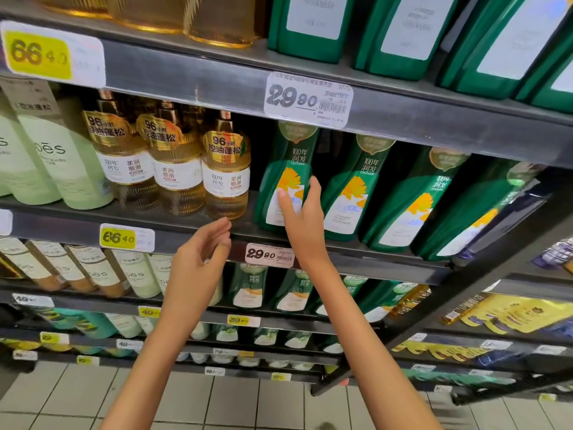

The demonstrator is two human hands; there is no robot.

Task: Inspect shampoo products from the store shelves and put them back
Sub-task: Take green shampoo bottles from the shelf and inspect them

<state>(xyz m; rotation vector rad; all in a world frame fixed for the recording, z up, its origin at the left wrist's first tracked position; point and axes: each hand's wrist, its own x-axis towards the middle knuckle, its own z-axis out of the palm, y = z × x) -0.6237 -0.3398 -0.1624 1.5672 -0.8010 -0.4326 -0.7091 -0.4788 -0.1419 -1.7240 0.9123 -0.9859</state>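
Note:
A green shampoo bottle (280, 169) with a yellow flower and white label stands leftmost in a row of like green bottles (350, 187) on the middle shelf. My right hand (299, 212) reaches up to it, fingers straight, fingertips touching its label and its right edge. My left hand (198, 259) hovers lower, in front of the shelf edge, fingers loosely curved and holding nothing. Golden clear bottles (226, 169) stand just left of the green one.
Pale green bottles (62, 156) fill the shelf's left end. The metal shelf edge (186, 228) carries price tags 66.40 (124, 238) and 29.90 (269, 254). More green bottles (403, 29) stand on the shelf above. Lower shelves hold further bottles; tiled floor (232, 405) below.

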